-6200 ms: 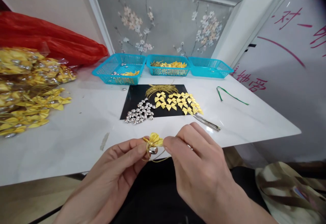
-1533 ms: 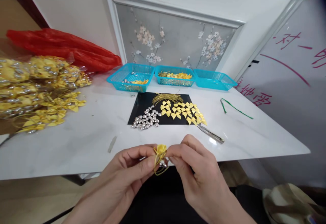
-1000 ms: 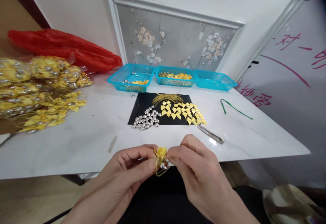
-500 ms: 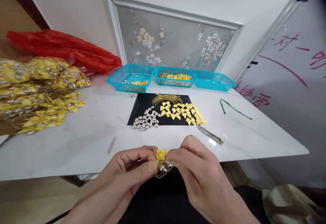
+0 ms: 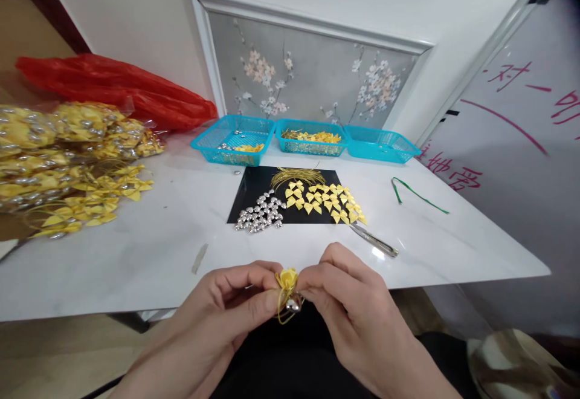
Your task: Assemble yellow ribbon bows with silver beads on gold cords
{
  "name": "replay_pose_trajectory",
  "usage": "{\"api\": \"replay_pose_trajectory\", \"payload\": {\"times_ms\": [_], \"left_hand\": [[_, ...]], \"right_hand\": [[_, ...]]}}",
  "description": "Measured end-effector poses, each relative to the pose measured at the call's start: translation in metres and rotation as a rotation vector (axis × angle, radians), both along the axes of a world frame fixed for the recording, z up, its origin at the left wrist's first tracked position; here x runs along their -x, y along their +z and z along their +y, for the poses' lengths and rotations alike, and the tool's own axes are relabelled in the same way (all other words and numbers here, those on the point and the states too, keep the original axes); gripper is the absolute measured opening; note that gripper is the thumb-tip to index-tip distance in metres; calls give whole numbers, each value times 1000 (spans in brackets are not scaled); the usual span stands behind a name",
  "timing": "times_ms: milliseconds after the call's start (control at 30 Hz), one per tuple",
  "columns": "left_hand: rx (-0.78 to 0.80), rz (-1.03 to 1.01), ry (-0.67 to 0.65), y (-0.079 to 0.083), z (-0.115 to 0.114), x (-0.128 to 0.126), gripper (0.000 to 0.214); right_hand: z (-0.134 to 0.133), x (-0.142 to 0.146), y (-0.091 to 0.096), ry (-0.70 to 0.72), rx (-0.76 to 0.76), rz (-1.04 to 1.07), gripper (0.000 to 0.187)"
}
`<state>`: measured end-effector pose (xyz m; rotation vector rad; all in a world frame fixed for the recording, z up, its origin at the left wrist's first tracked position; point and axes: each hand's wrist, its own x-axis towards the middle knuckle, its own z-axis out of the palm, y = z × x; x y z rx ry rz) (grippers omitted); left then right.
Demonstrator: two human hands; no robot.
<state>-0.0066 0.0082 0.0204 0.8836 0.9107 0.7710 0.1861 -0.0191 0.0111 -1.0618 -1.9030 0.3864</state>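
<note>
Close to the table's front edge, my left hand [image 5: 240, 308] pinches a yellow ribbon bow [image 5: 287, 278] from the left. A gold cord [image 5: 281, 309] loops down from the bow, and a shiny silver bell [image 5: 293, 304] hangs just below it. From the right, my right hand [image 5: 348, 302] closes thumb and forefinger at the same bow and cord; its fingertips partly hide what they grip. Beyond the hands, a black mat [image 5: 240, 196] carries silver bells [image 5: 260, 213], yellow bows [image 5: 312, 196] and a bundle of gold cords [image 5: 296, 175].
Tweezers [image 5: 375, 240] lie right of the mat, a green cord [image 5: 419, 195] farther right. Three blue baskets [image 5: 208, 145] line the back. Bagged finished bows with bells [image 5: 81, 127] and red plastic [image 5: 118, 87] fill the left. The table's front edge [image 5: 475, 278] runs near my hands.
Both hands stay nearly in place. The bow has turned slightly and the bell and cord loop have shifted a little lower between the fingers.
</note>
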Motion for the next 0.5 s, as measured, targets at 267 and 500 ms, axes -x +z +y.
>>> {"api": "replay_pose_trajectory", "payload": {"times_ms": [267,500], "left_hand": [[-176,69,-6,-6,2,-1,15],[-346,199,91,-8,3,3,13]], "right_hand": [[1,10,-5,-82,-140,73,15],[-1,2,-5,-39,-98,60,22]]}}
